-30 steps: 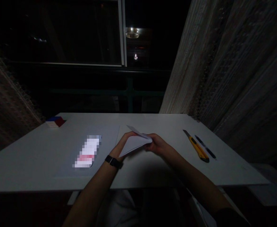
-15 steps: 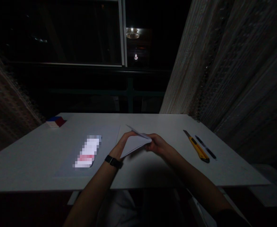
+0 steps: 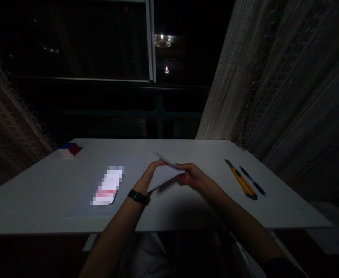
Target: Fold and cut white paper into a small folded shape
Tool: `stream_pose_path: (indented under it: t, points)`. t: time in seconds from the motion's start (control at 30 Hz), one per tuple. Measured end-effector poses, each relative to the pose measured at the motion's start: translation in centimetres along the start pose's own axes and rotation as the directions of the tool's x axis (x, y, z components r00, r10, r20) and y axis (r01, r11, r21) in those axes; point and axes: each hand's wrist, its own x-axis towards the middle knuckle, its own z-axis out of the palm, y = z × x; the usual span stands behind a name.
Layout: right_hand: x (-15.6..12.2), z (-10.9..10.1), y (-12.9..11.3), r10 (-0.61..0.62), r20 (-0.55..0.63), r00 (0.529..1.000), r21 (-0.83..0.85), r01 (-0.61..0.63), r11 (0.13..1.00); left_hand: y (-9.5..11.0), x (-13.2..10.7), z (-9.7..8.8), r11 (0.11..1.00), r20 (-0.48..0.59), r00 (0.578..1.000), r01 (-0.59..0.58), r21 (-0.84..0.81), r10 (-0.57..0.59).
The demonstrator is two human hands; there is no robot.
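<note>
Both of my hands hold a folded white sheet of paper (image 3: 164,173) a little above the white table (image 3: 187,208), near its middle. My left hand (image 3: 146,178), with a dark watch on the wrist, grips the paper's left side from below. My right hand (image 3: 193,177) pinches the paper's right corner. One folded flap of the paper points up and away from me.
A yellow utility knife (image 3: 241,180) and a black pen (image 3: 252,180) lie side by side at the right. A blurred-out flat item (image 3: 108,186) lies on a sheet at the left. A small red and blue block (image 3: 68,149) sits at the far left corner. Curtains hang on both sides.
The paper has tilted and drawn in slightly between my hands. Both hands have stayed almost in place.
</note>
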Motion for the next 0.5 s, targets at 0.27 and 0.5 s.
stream_pose_path:
  t: [0.27, 0.5]
  points:
    - [0.3, -1.2, -0.9, 0.01, -0.07, 0.997, 0.032, -0.008, 0.999, 0.4, -1.1, 0.7, 0.988, 0.112, 0.982, 0.153, -0.026, -0.149]
    - [0.2, -1.6, -0.9, 0.032, -0.056, 0.998, -0.096, -0.037, 0.995, 0.3, -0.7, 0.3, 0.991, 0.055, 0.992, 0.111, 0.075, -0.115]
